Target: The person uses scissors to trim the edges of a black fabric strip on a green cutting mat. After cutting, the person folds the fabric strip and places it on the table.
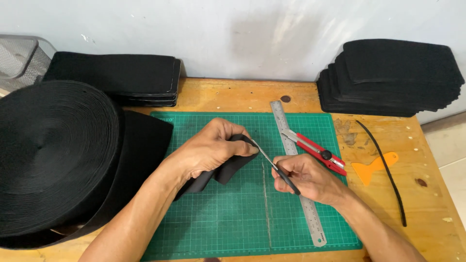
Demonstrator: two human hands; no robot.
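Mid-frame, over the green cutting mat (218,228), the left hand (208,150) has its fingers wrapped tight around a folded piece of black strap (228,167). The right hand (310,179) grips small scissors (274,167), fingers closed on the handles, blades just parted at the strap's edge near the left fingertips. Looks like the trimming step is on right now. The next snip probably needs the strap held steady and fingertips kept off the blades. A steel ruler (296,170) and red utility knife (318,151) lie right of centre; a big black strap roll (53,155) fills the left of the tabletop (427,204).

Steel ruler (298,174); red knife (315,151) (beside it); orange scraper (373,168).
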